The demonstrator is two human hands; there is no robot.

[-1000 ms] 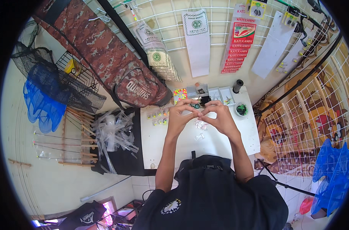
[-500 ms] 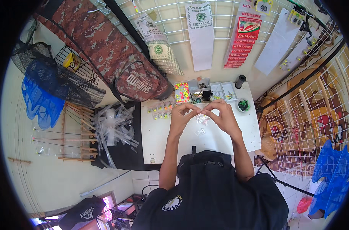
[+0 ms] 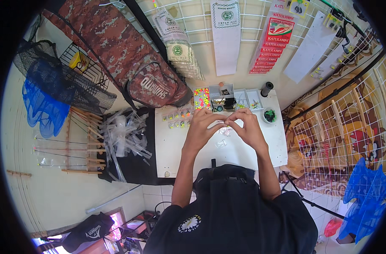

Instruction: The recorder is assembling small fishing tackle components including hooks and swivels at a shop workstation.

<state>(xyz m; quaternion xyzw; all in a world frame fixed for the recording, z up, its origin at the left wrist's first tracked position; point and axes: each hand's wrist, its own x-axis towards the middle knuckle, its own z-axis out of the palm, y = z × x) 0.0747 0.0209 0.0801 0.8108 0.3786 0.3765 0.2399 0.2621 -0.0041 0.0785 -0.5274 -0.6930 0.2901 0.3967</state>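
My left hand [image 3: 202, 128] and my right hand [image 3: 249, 129] meet fingertip to fingertip above the white table [image 3: 261, 148]. Thumb and forefinger are pinched on each side, and what lies between them is too small to make out. Just beneath, partly behind my right fingers, are small clear plastic packets [image 3: 221, 144]. To the left of my hands, rows of little clear bags [image 3: 176, 120] with coloured bits inside lie flat. Beyond my hands stand a box of pink, orange and yellow beads [image 3: 201, 98] and a grey divided tray [image 3: 221, 89] holding a bottle and dark items.
White trays of small parts [image 3: 255, 103], a black cylinder [image 3: 267, 89] and a tub of green and black bits [image 3: 269, 114] stand at the back right. Left of the table, clear plastic strips [image 3: 125, 133] lie heaped on black cloth. A camouflage rod bag [image 3: 116, 51] hangs at the back left.
My hands stay pinched together and have shifted slightly right, with the fingers of the left hand a little more raised. The whole view has tilted slightly. The table items look unchanged.
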